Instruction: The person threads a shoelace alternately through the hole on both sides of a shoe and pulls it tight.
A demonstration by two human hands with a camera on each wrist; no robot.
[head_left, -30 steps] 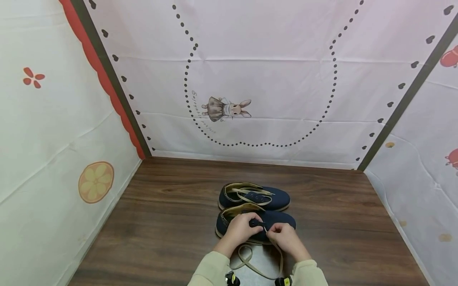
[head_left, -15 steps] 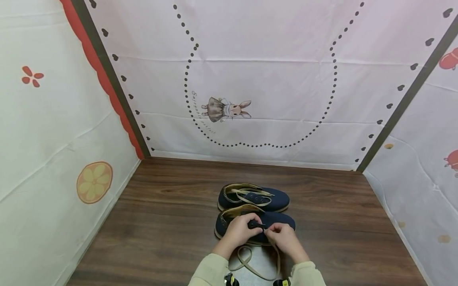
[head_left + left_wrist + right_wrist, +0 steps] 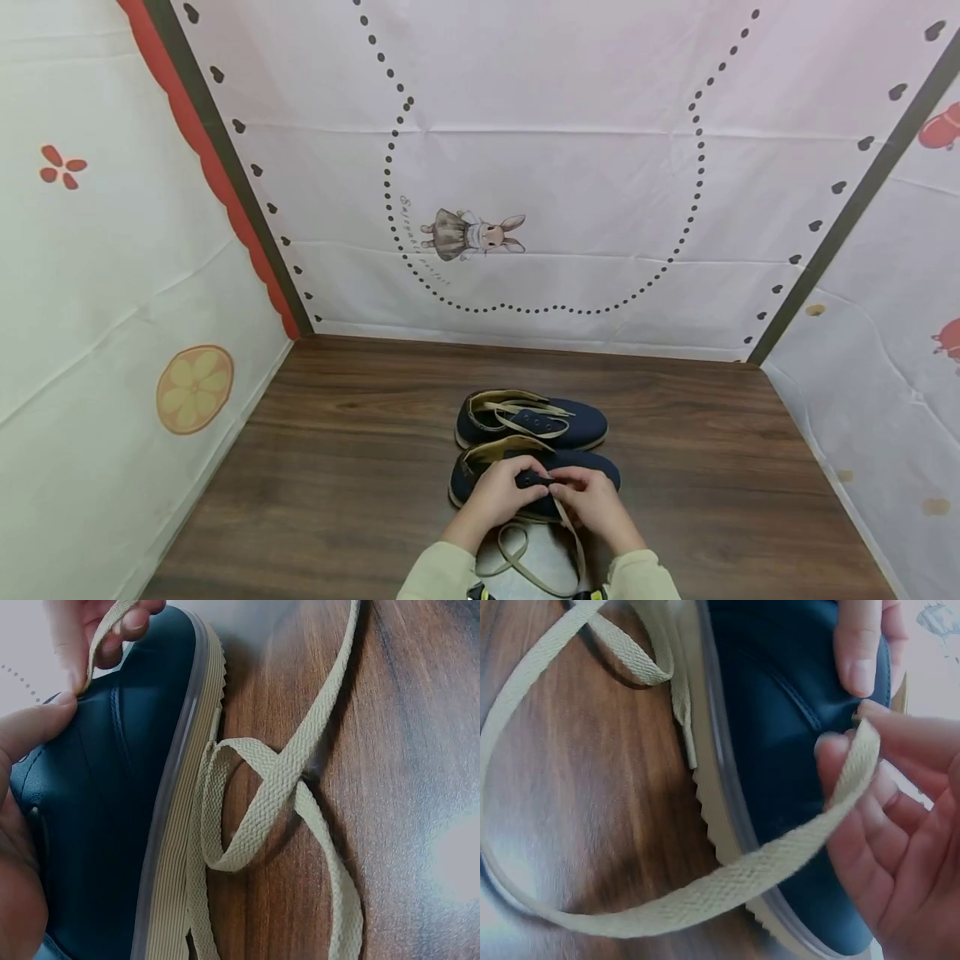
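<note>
A navy shoe (image 3: pixel 600 467) with a tan ribbed sole lies sideways in front of the person, toe to the right. With thumb and fingers, the left hand (image 3: pixel 495 496) pinches the shoe's dark eyelet flap (image 3: pixel 531 479). Close beside it, the right hand (image 3: pixel 594 500) pinches a flat beige shoelace (image 3: pixel 705 896) at the flap's edge. From the right fingers the lace loops down over the near side of the sole. Its slack crosses itself on the wooden surface in the left wrist view. The fingers hide the eyelet where the lace meets the flap.
A matching navy shoe (image 3: pixel 581 423) stands just behind, its beige lace (image 3: pixel 517 408) lying loosely over it. Brown wooden surface (image 3: pixel 360 467) surrounds the pair. A printed white cloth wall (image 3: pixel 555 192) rises at the back, with others at both sides.
The right hand has shifted slightly left, its fingers now meeting the left fingertips at the flap. More lace shows below the right fingers. The left hand keeps its grip.
</note>
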